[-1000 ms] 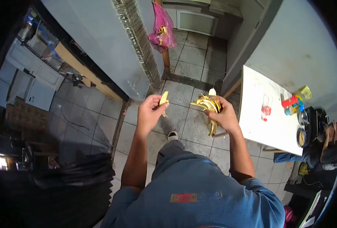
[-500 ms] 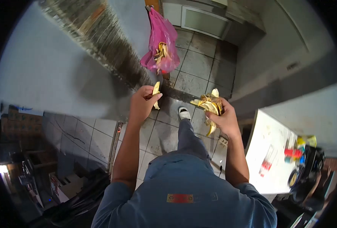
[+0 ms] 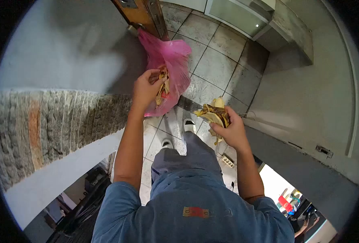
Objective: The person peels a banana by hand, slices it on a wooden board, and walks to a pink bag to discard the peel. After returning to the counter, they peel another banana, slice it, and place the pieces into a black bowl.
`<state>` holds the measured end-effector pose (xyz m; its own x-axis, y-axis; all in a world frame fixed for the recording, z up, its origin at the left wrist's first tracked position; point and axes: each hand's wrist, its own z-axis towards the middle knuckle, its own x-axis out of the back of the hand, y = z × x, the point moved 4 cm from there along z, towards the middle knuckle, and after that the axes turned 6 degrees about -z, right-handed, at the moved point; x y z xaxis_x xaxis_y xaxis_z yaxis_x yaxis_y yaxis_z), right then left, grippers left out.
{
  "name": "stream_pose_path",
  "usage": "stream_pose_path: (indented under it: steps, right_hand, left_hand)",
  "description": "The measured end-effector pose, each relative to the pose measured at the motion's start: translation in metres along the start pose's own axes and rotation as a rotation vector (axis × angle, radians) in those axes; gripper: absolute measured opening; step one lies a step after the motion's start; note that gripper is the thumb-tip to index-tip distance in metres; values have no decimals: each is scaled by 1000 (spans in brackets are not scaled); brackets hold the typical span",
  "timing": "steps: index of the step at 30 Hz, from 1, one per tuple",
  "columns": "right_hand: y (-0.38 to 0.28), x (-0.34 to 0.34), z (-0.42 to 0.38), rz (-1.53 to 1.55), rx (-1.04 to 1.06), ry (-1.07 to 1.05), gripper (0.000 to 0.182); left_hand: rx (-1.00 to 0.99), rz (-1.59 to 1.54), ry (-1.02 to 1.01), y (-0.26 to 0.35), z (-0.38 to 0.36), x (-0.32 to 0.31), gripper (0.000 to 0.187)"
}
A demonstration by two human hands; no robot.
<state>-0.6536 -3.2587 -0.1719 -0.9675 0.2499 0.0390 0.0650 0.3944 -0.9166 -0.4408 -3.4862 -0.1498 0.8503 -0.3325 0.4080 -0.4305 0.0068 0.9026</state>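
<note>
A pink plastic bag point(image 3: 177, 60) hangs from a door handle, its mouth open, with peels point(image 3: 161, 97) showing inside. At the bag's mouth is my left hand point(image 3: 147, 90), thumb and fingers pinched together; whatever is between the fingertips cannot be told from the peels behind. Out to the right, my right hand point(image 3: 231, 128) grips a bunch of banana peels point(image 3: 214, 115), yellow with brown patches, some hanging below the fingers.
A wooden door edge point(image 3: 150, 16) stands above the bag. Tiled floor point(image 3: 215, 67) runs toward a cabinet with a glass front point(image 3: 238, 17). A rough wall end point(image 3: 62, 125) is at left. A power strip point(image 3: 227, 161) lies near my feet. At lower right, a person's arm point(image 3: 307, 227) shows.
The view has moved forward and turned. My left hand has gone from holding a piece of peel away from the bag to the bag's mouth. My right hand still holds its peels.
</note>
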Motion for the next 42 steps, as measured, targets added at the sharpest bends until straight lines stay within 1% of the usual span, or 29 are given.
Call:
stream_pose_path:
  steps: [2, 4, 5, 7, 8, 9, 10, 11, 13, 14, 17, 19, 20, 21, 22, 23, 25, 26, 27, 28, 29, 30, 32, 33, 35, 37, 39, 40, 42]
  right_hand:
    - [-7, -6, 15, 13, -11, -13, 53]
    - [-15, -12, 33, 4, 20, -51, 58]
    - [-21, -17, 43, 2, 23, -58, 58]
    - [-36, -33, 59, 19, 102, -96, 57]
    - [-43, -44, 67, 1, 107, -90, 55]
    - [-48, -55, 78, -2, 109, -96, 55]
    - [-52, -67, 88, 97, 130, -133, 55]
    - [-55, -82, 99, 196, 152, -165, 54]
    - [-54, -108, 118, 209, 149, -132, 53]
    - [-53, -120, 129, 221, 152, -102, 52]
    - [-57, -156, 147, 289, 217, -59, 50]
    - [-46, -179, 154, 302, 190, -73, 49]
    - [-47, -185, 155, 284, 230, -49, 49]
    - [-50, -190, 157, 266, 275, -25, 49]
    - [-51, -194, 158, 265, 279, -26, 49]
    - [-52, -196, 158, 287, 288, -21, 49]
    - [-48, -199, 161, 305, 295, -16, 50]
    - [-44, -192, 166, 247, 276, 154, 50]
    - [-37, -186, 172, 189, 255, 325, 51]
    - [-34, -182, 180, 112, 258, 397, 51]
    - [-28, -183, 186, 112, 260, 399, 51]
    - [-32, -182, 187, 54, 288, 440, 53]
    - [-34, -185, 182, -93, 354, 501, 57]
    - [-38, -191, 179, -92, 353, 505, 57]
    - [-41, -200, 173, 28, 273, 486, 61]
    - [-40, -202, 168, -31, 293, 489, 62]
    - [-38, -203, 164, -219, 346, 498, 63]
    - [-29, -203, 165, -217, 343, 501, 63]
    - [-22, -207, 163, -437, 402, 371, 75]
  left_hand:
    - [28, 63, -20, -5, 3, 10, 35]
    - [51, 249, 64, -5, -12, 24, 42]
    - [53, 249, 71, -10, -19, 32, 42]
    - [192, 443, 76, -41, -39, 50, 50]
    - [193, 439, 84, -59, -48, 59, 50]
    - [345, 482, 33, -86, -57, 67, 51]
    - [503, 525, -24, -93, -68, 71, 54]
    - [508, 524, -25, -95, -74, 75, 54]
    - [735, 538, -74, -75, -83, 71, 60]
    - [681, 484, -18, -106, -88, 75, 65]
    - [651, 381, -56, -148, -87, 74, 68]
    - [703, 355, -12, -201, -95, 73, 67]
    - [550, 393, 34, -223, -95, 72, 65]
    - [392, 429, 83, -229, -92, 74, 64]
    - [265, 484, 113, -187, -90, 71, 54]
    - [263, 482, 115, -185, -90, 74, 54]
    - [583, 216, -38, -189, -97, 73, 45]
    - [565, 211, -17, -183, -98, 72, 34]
    - [562, 210, -18, -177, -98, 70, 34]
    - [557, 63, 45, -173, -100, 69, 28]
    - [548, -85, 109, -169, -100, 69, 23]
    - [545, -84, 109, -166, -101, 67, 23]
    - [410, -198, 119, -154, -104, 63, 14]
    - [409, -197, 115, -157, -107, 60, 14]
    - [280, -275, 59, -158, -111, 51, 11]
    - [305, -318, 49, -138, -114, 48, 8]
    - [327, -409, 107, -133, -116, 49, 10]
    - [328, -407, 104, -131, -115, 51, 10]
    - [378, -454, 100, -127, -114, 53, 13]
